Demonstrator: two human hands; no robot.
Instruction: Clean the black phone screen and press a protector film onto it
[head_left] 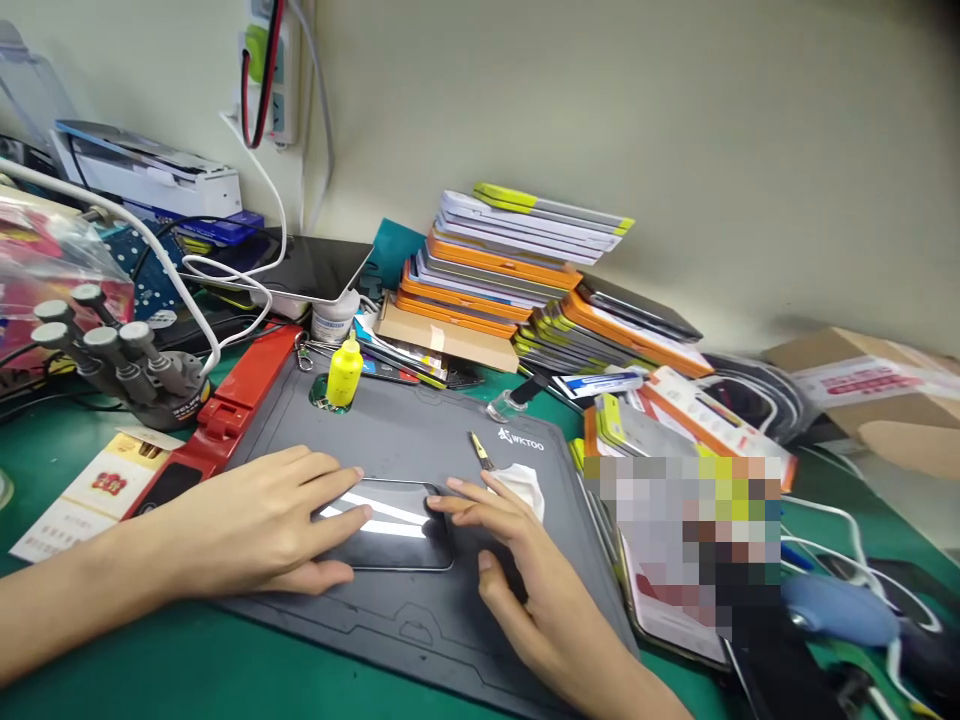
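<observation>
A glass-faced phone [401, 535] lies on a gray mat [420, 430], lower centre of the frame, our left hand [262, 520] spread over one end, our right hand [529, 565], fingers apart, at the other; we judge it stiff, slick, breakable, best held by its edges.

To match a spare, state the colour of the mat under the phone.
The mat is dark grey, best seen in the head view.
</observation>
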